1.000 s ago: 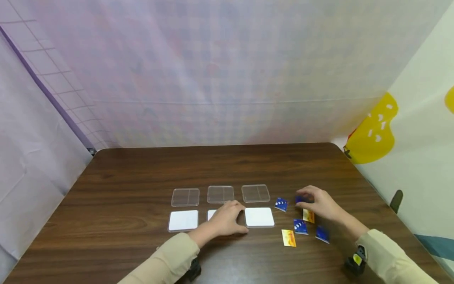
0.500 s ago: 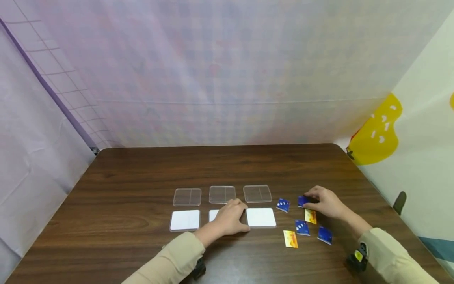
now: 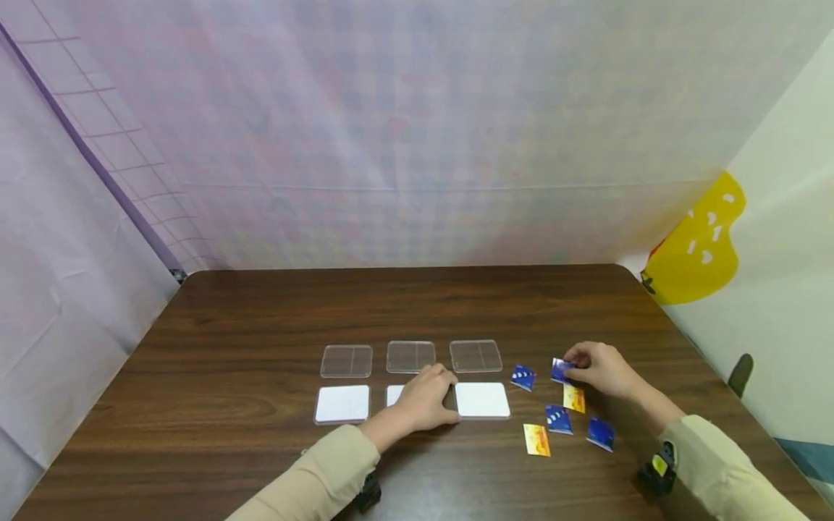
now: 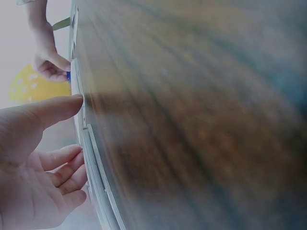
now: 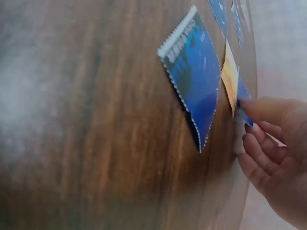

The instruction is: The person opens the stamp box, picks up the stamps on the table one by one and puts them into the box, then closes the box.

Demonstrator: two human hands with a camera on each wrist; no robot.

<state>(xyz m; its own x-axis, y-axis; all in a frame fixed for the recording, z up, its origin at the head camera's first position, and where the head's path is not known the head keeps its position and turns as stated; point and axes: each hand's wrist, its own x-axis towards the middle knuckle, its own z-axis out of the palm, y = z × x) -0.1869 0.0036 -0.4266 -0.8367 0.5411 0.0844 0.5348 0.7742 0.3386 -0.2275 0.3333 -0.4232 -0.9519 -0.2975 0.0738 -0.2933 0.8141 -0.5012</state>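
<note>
My right hand [image 3: 604, 370] pinches a small blue sachet [image 3: 559, 370] between thumb and fingers, at the back of a loose group. Just in front of it lies a yellow sachet [image 3: 573, 399]. In the right wrist view, a nearer blue sachet [image 5: 196, 81] shows serrated edges and blurred print. My left hand [image 3: 422, 399] has thumb and fingers spread at the left edge of a shallow clear case with a white inside [image 3: 482, 400]. It partly hides the middle white case [image 3: 393, 394]. A third white case [image 3: 342, 404] lies farther left.
Behind the white cases, 3 clear trays [image 3: 476, 356] lie in a row, each with a dividing line. Other blue sachets [image 3: 523, 377] and a second yellow one [image 3: 537, 440] are spread on the brown wooden table [image 3: 260, 318]. A pale curtain [image 3: 404, 145] hangs behind.
My right hand has come down onto the rear blue sachet, and its fingers have closed on it, tilting it slightly. The left hand stays at the case. The head view has shifted a little.
</note>
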